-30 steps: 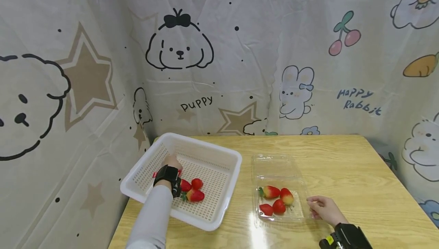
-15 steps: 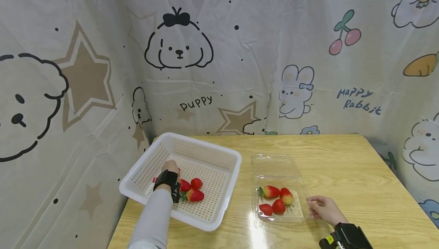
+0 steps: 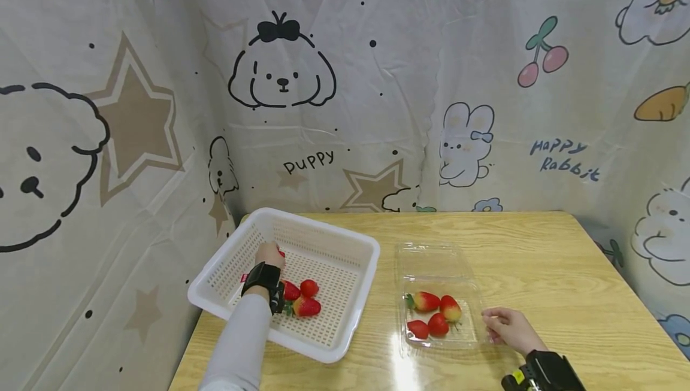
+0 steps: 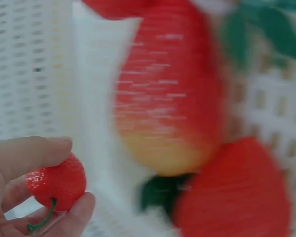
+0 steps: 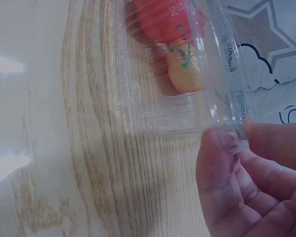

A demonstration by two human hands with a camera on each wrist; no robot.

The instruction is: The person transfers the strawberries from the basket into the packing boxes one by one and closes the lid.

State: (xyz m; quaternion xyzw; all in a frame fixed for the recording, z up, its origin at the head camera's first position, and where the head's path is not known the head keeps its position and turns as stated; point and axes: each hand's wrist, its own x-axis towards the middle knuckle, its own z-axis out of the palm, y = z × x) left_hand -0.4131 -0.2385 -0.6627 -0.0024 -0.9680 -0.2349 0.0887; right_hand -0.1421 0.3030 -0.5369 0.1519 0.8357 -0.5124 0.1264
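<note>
Inside the white plastic basket, my left hand pinches a small red strawberry with a green stem between thumb and fingers. Below that hand in the head view lie more loose strawberries, among them a large one; the wrist partly hides this group. On the right, a clear plastic clamshell box lies with its lid folded back and several strawberries in it. My right hand pinches the box's right rim between thumb and index finger, seen closely in the right wrist view.
Both containers stand on a light wooden table, the basket at the left and the box right of it, with a gap between. A printed curtain hangs behind the table and along its sides.
My left hand has shifted slightly within the basket, and a bit of red now shows at its fingertips. My right hand and the box have stayed in place.
</note>
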